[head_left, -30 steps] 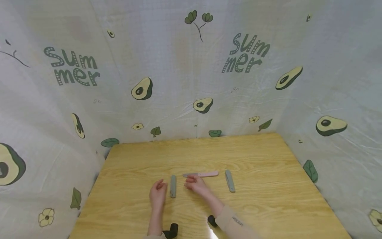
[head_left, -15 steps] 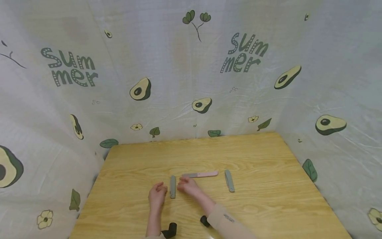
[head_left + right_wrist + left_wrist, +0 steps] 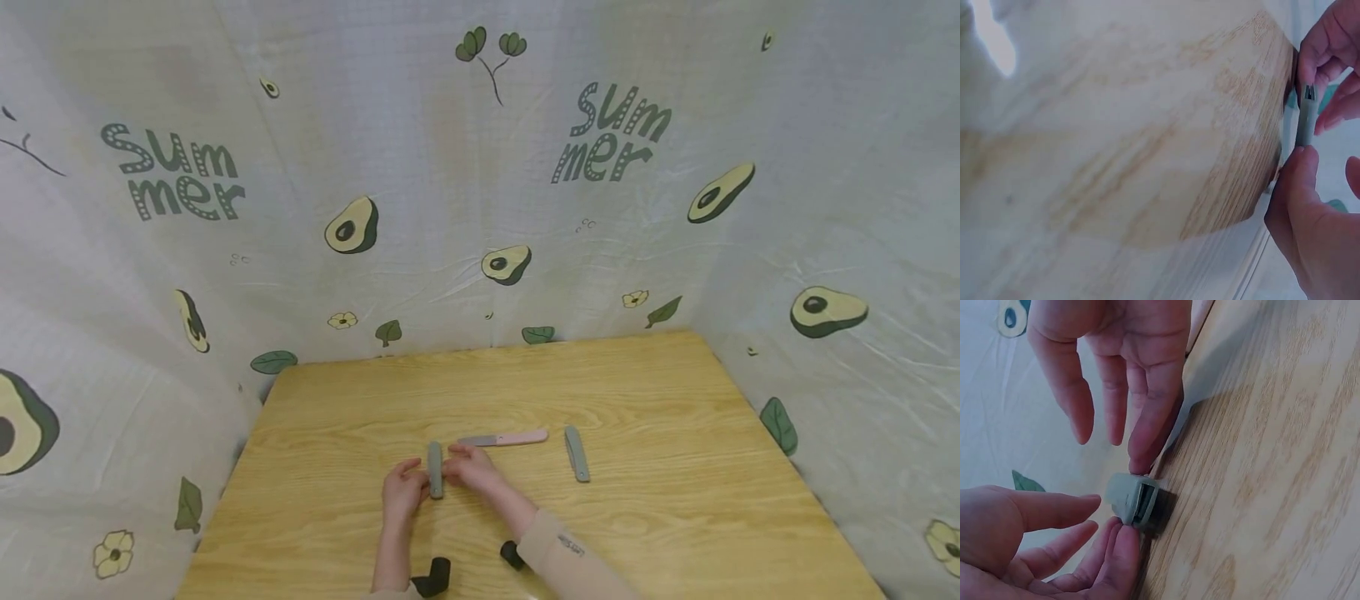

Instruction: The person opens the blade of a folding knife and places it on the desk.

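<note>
Right sleeve (image 3: 573, 554): matte beige cloth with small dark lettering, slanting in from the lower right.
Wrist pieces: a black, elbow-shaped one (image 3: 433, 577) beside the left forearm; a stubby black one (image 3: 512, 555) by the right cuff.
Left hand (image 3: 405, 492): bare forearm running nearly straight forward; fingers spaced apart and gently bent, tips touching the near knife's left side.
Right hand (image 3: 474, 471): reaching diagonally in from the right, fingers apart and angled down, touching the same knife's right side.
Near knife (image 3: 435, 471): between the two hands, folded, its grey-green handle a slim bar with rounded ends and a smooth, matte look; the left wrist view shows a dark slot in its end. Whether it rests flat or is slightly raised, I cannot tell.
Pink knife (image 3: 517, 437): unfolded, lying crosswise just past the right hand, smooth pink handle, flat grey blade pointing left.
Far-right knife (image 3: 577, 454): grey-green, folded, gently curved, tilted, well apart from the hands.
Worktop (image 3: 645, 392): yellowish wood grain, glossy where light catches it.
Cloth backdrop (image 3: 427, 150): pale, creased, printed with avocados, leaves, flowers and "summer".
</note>
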Motion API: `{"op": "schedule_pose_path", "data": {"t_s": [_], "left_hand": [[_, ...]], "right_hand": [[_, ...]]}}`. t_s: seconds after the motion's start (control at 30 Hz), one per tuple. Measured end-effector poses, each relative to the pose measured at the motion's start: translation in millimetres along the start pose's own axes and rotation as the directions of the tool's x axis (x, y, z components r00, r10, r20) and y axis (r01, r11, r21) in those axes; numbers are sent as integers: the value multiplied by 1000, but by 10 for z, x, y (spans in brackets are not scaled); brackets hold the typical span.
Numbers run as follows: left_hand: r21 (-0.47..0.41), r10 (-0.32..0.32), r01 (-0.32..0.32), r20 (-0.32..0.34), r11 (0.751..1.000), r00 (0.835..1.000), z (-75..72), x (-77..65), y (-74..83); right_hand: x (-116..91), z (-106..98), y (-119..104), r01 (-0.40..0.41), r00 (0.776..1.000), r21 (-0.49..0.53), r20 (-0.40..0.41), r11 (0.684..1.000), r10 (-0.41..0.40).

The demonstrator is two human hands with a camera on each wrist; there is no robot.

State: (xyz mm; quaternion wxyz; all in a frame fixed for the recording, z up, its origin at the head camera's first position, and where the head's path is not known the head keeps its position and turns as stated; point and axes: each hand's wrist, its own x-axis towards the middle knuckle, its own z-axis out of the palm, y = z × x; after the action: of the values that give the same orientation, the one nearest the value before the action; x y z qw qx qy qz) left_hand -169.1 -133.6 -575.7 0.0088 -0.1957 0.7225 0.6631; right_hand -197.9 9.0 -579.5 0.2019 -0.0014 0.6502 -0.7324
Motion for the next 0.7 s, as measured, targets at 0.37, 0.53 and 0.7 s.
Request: {"op": "schedule_pose_path", "data": {"t_s": [0.37, 0.53, 0.7], "left_hand": [[-106, -17, 22, 51, 994, 999, 16, 14, -64], [-123, 27, -12, 118, 992, 993, 21, 5, -59], [-100, 83, -63, 212, 993, 974, 55, 6, -6]], "right_hand": [[26, -38, 73, 20, 1000, -20, -13, 1000, -20], [51, -87, 64, 30, 999, -49, -31, 998, -32], [42, -168, 2, 55, 999, -108, 7, 993, -54]]}}
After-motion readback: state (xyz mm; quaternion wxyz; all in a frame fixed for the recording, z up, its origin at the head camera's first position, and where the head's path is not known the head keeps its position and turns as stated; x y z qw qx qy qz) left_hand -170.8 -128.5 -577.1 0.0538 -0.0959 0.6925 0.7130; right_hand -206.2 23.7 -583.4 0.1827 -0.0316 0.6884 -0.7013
